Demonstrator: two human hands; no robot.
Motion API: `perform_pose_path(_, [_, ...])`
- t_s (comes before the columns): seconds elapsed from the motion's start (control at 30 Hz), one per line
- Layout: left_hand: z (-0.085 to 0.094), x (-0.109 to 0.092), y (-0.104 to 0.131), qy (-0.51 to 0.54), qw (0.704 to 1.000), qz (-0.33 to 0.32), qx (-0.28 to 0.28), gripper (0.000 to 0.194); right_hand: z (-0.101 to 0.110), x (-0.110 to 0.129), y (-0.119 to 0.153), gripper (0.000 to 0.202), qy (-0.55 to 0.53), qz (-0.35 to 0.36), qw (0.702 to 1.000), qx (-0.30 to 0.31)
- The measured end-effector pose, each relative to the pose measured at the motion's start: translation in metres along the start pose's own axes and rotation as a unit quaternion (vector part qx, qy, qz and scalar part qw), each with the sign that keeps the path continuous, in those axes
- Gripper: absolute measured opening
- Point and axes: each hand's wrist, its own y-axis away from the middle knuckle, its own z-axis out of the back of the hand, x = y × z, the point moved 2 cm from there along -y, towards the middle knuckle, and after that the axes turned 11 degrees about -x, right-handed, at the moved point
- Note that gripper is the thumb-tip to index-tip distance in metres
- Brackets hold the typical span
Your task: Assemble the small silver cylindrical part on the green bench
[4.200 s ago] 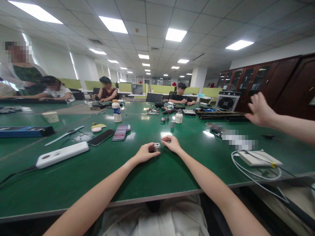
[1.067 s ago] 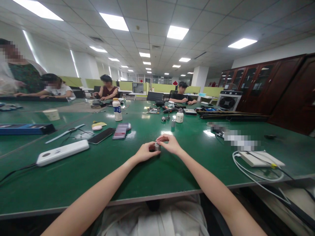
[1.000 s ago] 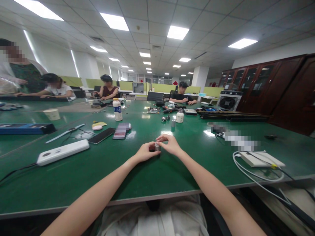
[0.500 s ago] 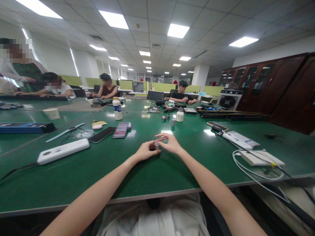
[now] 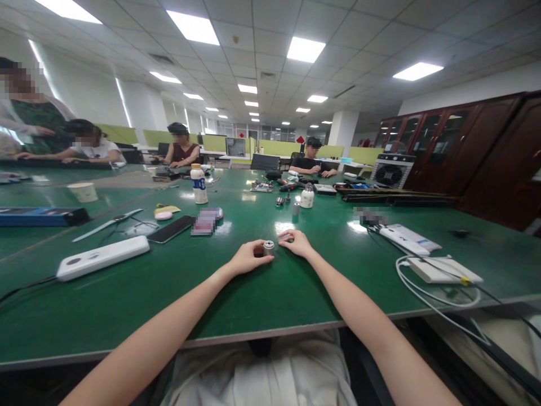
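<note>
A small silver metal cylinder [image 5: 269,248] with a ring-shaped, slotted top stands upright on the green table. My left hand [image 5: 249,258] is closed around it, thumb in front and fingers behind. Just right of the cylinder, apart from it, is my right hand [image 5: 297,243]. Its fingers are bent and spread from the thumb, and nothing shows between them. Farther back, a second small metal cylinder [image 5: 296,209] stands before a round white bottle [image 5: 307,197]. Small dark metal parts [image 5: 280,201] lie left of that bottle.
A white power strip [image 5: 103,257], a black phone [image 5: 172,229] and a labelled bottle [image 5: 199,184] are on the left. To the right lie a white box [image 5: 443,269] and looped white cable [image 5: 399,282]. Several people sit or stand around the table [image 5: 236,304].
My right hand has come off the cylinder's top and shifted right, so the top now shows. My left hand keeps its hold. The view has shifted slightly.
</note>
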Motion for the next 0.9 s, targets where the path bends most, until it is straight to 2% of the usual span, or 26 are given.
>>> perform_pose_path(0.17, [0.000,0.001,-0.001,0.001,1.000,-0.005,-0.002,0.052,-0.005,-0.007,-0.001,0.025,-0.035,-0.001,0.999,0.005])
perform_pose_path(0.3, [0.000,0.000,0.000,-0.002,1.000,-0.004,0.000,0.052,-0.006,-0.005,-0.002,0.020,-0.046,-0.015,0.999,-0.002])
perform_pose_path(0.43, [0.001,-0.001,0.001,-0.006,1.000,-0.009,0.000,0.050,-0.005,0.015,-0.001,0.015,-0.102,0.008,0.995,-0.009])
perform_pose_path(0.53, [0.000,0.000,0.001,-0.001,1.000,-0.011,0.002,0.050,-0.005,0.038,0.005,0.020,-0.160,0.041,0.986,0.013])
perform_pose_path(0.67, [0.000,0.001,0.000,0.004,1.000,-0.011,-0.004,0.052,-0.007,0.060,0.015,0.019,-0.166,0.071,0.983,0.040])
perform_pose_path(0.8, [0.000,0.002,0.000,0.006,1.000,-0.008,-0.002,0.054,-0.009,0.065,0.021,0.014,-0.140,0.080,0.986,0.039])
perform_pose_path(0.9, [0.000,0.002,0.000,0.017,1.000,-0.004,0.005,0.054,-0.008,0.064,0.020,0.018,-0.099,0.069,0.993,-0.002])
